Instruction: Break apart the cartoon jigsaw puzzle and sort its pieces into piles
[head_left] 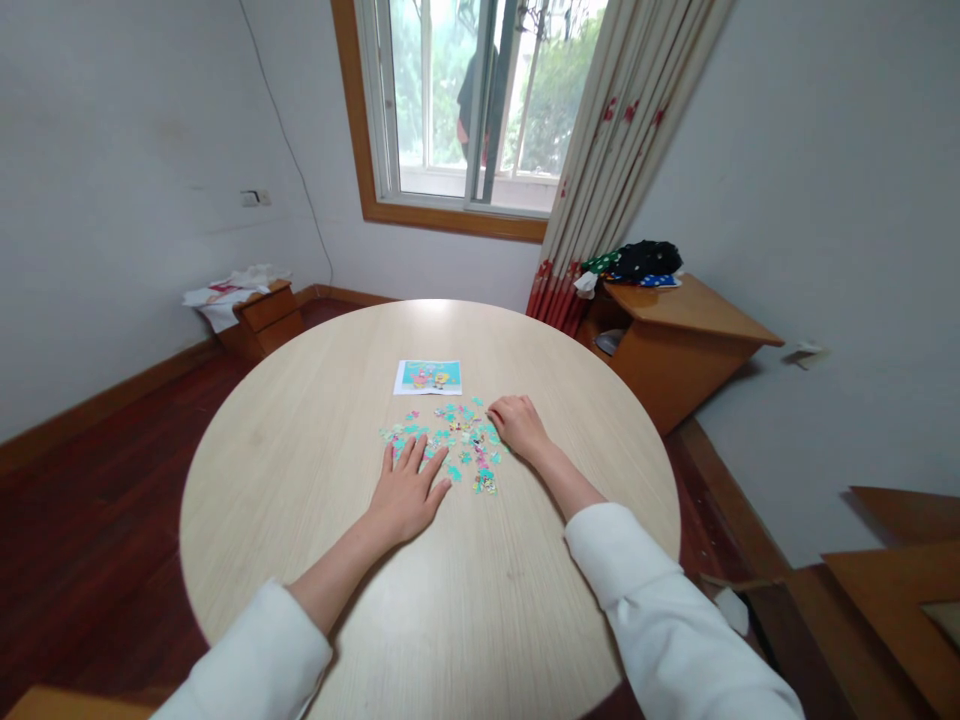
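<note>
Several loose jigsaw pieces (pixel 459 440), mostly teal with pink and yellow, lie scattered near the middle of a round light-wood table (pixel 300 470). My left hand (pixel 409 490) rests flat on the table, fingers spread, its fingertips touching the near-left pieces. My right hand (pixel 517 425) sits at the right edge of the scatter with fingers curled down onto the pieces; whether it holds one is hidden. A small printed picture card (pixel 428 377) lies flat just beyond the pieces.
A wooden cabinet (pixel 675 340) with clothes (pixel 637 262) on top stands at the right by a curtain (pixel 622 150). A small wooden box (pixel 264 315) with papers sits in the left corner. A person (pixel 474 100) stands outside the window.
</note>
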